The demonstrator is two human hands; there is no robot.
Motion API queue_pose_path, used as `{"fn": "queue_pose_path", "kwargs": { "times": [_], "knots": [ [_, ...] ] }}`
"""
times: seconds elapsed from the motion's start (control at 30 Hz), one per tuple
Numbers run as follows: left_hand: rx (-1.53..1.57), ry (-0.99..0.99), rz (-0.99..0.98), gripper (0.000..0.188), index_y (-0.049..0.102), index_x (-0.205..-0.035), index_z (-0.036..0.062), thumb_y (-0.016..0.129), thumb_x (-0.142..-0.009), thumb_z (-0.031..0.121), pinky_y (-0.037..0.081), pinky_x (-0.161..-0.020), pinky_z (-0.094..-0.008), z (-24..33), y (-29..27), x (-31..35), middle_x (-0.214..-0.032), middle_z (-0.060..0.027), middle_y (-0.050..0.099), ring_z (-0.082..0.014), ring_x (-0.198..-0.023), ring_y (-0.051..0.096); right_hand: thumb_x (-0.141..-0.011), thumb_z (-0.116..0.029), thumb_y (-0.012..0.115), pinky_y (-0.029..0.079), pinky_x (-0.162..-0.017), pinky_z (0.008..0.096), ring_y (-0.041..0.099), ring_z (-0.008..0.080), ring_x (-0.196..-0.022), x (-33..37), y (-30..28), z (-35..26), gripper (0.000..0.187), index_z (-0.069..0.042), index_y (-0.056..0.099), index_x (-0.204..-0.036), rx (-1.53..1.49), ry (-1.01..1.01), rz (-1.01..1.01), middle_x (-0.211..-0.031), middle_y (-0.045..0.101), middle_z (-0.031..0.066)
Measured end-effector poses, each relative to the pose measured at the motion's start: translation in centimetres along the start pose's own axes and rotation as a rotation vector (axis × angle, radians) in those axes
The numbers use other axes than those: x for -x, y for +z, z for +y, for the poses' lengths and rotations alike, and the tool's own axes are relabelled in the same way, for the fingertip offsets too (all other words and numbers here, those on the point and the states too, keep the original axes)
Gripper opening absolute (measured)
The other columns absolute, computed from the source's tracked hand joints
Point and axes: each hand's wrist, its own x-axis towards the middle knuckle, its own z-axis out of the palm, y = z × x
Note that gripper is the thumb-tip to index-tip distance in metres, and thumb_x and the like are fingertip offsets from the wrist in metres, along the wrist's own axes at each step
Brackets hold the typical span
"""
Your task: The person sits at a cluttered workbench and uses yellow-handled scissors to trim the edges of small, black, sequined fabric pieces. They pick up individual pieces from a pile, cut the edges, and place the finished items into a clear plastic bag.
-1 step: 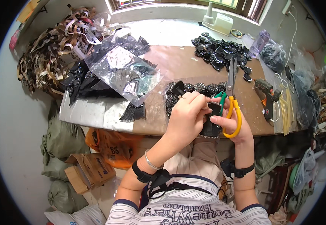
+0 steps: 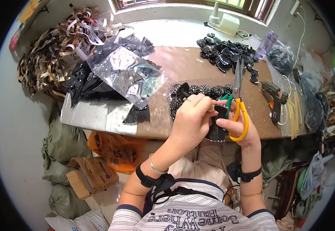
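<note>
Head view: right hand [image 2: 244,129] with grip around scissors [image 2: 235,91], left hand [image 2: 192,118] by black piece [image 2: 216,133], grip unclear

What the fingertips of the left hand [image 2: 192,117] are pinching is hidden, the right hand [image 2: 252,130] covers a part of the scissors [image 2: 235,91], and the upper edge cuts the window [image 2: 198,3].

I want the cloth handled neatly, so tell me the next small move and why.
Probably straighten the black cloth with the left hand: it is bunched right beside the cloth, the right hand is close on the other side, and the scissors hooked there point away.
</note>
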Motion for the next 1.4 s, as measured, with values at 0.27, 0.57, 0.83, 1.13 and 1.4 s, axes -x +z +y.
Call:
{"fn": "queue_pose_path", "kwargs": {
  "times": [0.27,0.57,0.83,1.13,1.4],
  "knots": [
    [0.110,-0.079,-0.043,0.016,0.060,-0.094,0.0024,0.069,-0.080,0.000,0.051,-0.073,-0.0311,-0.1,-0.8,-0.2,-0.089,-0.0105,0.066,-0.0226,-0.083,0.065,-0.075,-0.001,0.074,0.052,-0.085,0.0300,0.065,0.0187,-0.099,0.1,0.0,-0.8,0.054,0.002,0.051,-0.124,-0.054,0.067,-0.051,-0.109,0.065,0.0101],
    [0.738,-0.717,-0.244,0.045,0.052,-0.124,-0.0080,0.071,-0.085,0.006,0.055,-0.086,-0.0277,-1.0,-4.0,3.6,-0.117,-0.0110,0.062,-0.0146,-0.101,0.062,-0.079,0.000,0.070,0.056,-0.082,0.0338,0.066,0.0210,-0.089,-1.3,2.9,1.4,0.043,0.002,0.054,-0.119,-0.149,-0.005,0.162,-0.103,0.064,0.0126],
    [0.969,-0.857,0.078,0.033,0.055,-0.126,-0.0036,0.059,-0.095,0.009,0.053,-0.082,-0.0268,-3.7,-7.3,4.4,-0.107,-0.0070,0.067,-0.0109,-0.089,0.064,-0.083,-0.010,0.068,0.048,-0.059,0.0309,0.060,0.0148,-0.065,-2.3,4.1,-1.7,0.017,-0.003,0.058,-0.093,0.750,-0.134,-0.105,-0.074,0.059,0.0029],
    [0.406,-0.529,0.140,0.037,0.052,-0.125,-0.0105,0.056,-0.097,0.013,0.046,-0.088,-0.0256,-4.9,-9.3,5.4,-0.112,-0.0069,0.058,-0.0118,-0.104,0.055,-0.076,-0.029,0.068,0.048,-0.066,0.0422,0.062,0.0317,-0.078,-3.7,5.9,-5.3,0.033,-0.002,0.057,-0.092,1.792,-0.345,-0.309,-0.083,0.061,0.0129],
    [0.960,-0.766,0.160,0.032,0.058,-0.123,-0.0044,0.055,-0.098,0.015,0.051,-0.076,-0.0252,-4.8,-11.7,5.0,-0.095,-0.0026,0.066,-0.0074,-0.082,0.059,-0.077,-0.028,0.068,0.046,-0.062,0.0406,0.060,0.0310,-0.074,-5.5,6.1,-5.6,0.031,-0.002,0.055,-0.088,1.773,-0.540,-0.418,-0.079,0.058,0.0123]
  ]
}}
